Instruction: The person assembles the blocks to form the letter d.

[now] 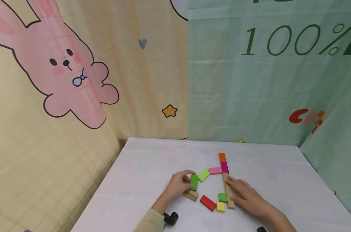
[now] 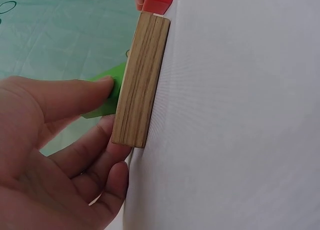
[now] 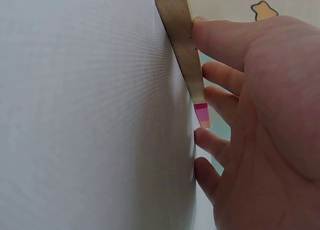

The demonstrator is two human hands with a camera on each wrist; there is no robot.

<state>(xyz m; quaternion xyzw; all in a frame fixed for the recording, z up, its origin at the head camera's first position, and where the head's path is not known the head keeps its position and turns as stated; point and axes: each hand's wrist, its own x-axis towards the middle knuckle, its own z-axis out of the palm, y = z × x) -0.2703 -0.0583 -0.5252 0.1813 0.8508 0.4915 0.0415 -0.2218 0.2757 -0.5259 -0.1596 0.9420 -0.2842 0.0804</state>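
Note:
My left hand [image 1: 175, 184] pinches a green block [image 1: 194, 182] between thumb and fingers. In the left wrist view that block [image 2: 103, 110] shows behind a short wooden block [image 2: 142, 80], which lies on the white table. My right hand [image 1: 249, 196] touches a long wooden strip [image 1: 228, 190] with its fingertips, fingers fairly straight. Past the strip's far end lie a magenta block [image 1: 224, 167] and an orange block [image 1: 222, 157]. A pink block [image 1: 215, 170] and a light green block [image 1: 203, 175] curve from there toward the held block.
Nearer the front lie a red block [image 1: 208, 203], a yellow block [image 1: 220, 207] and a small green block [image 1: 222, 197] beside the strip. The white table [image 1: 152, 158] ends at printed curtains [image 1: 152, 80] behind and at the sides.

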